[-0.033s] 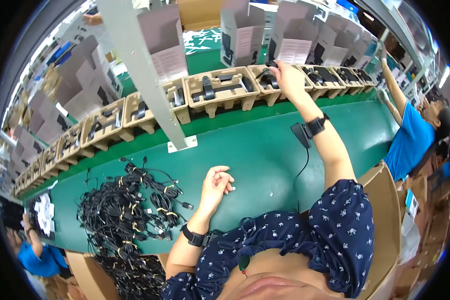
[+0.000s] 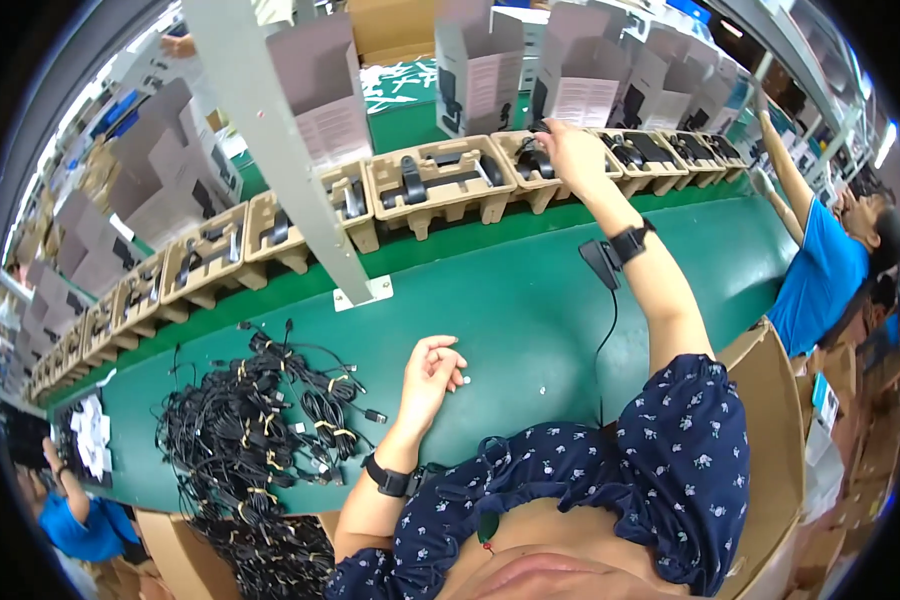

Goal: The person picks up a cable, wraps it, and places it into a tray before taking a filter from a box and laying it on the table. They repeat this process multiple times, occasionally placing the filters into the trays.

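My right hand (image 2: 574, 155) reaches over a brown moulded pulp tray (image 2: 507, 150) in the row across the table, its fingertips closed at the tray's far edge. A small black piece, seemingly part of a bundled black cable (image 2: 533, 160) in that tray, shows at the fingertips; the grip is partly hidden. My left hand (image 2: 432, 380) hovers or rests over the green table (image 2: 490, 290), loosely curled and holding nothing. Left of it lies a large heap of black cables (image 2: 240, 420) tied with pale bands. Both wrists wear black bands; a wire hangs from the right one.
A grey metal post (image 2: 300, 160) stands bolted to the table, in front of the tray row. Open printed cartons (image 2: 480, 70) line the far side. Cardboard boxes (image 2: 765, 430) sit near me. People in blue work at the far right (image 2: 825, 270) and lower left (image 2: 85, 520).
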`<action>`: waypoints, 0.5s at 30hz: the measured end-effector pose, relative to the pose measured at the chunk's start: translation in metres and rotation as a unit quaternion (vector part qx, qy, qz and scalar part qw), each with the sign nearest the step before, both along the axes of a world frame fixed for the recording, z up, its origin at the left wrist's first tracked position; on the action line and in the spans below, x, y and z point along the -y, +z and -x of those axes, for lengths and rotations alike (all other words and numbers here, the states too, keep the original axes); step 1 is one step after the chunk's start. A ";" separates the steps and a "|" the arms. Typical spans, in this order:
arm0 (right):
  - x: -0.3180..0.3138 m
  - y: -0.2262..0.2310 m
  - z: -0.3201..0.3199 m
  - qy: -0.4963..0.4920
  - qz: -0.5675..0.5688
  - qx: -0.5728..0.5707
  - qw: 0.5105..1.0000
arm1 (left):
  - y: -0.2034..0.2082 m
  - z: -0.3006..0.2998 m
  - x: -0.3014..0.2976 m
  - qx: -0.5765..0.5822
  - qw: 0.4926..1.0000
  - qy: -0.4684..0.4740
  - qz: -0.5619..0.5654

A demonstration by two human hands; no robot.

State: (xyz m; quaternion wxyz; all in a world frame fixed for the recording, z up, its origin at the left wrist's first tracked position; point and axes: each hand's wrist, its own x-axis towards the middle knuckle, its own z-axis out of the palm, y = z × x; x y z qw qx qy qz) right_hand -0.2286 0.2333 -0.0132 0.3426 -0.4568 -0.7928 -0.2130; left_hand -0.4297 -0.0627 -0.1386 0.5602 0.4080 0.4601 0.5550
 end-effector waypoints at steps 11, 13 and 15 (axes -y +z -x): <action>-0.050 -0.028 0.045 -0.030 0.132 0.172 0.976 | 0.005 0.006 0.010 -0.012 1.000 -0.013 -0.007; -0.062 -0.049 0.050 -0.052 0.126 0.102 0.985 | 0.007 0.006 0.009 -0.014 1.000 -0.026 -0.011; -0.068 -0.072 0.048 -0.043 0.107 -0.039 0.993 | 0.011 0.003 0.007 -0.015 1.000 -0.006 -0.021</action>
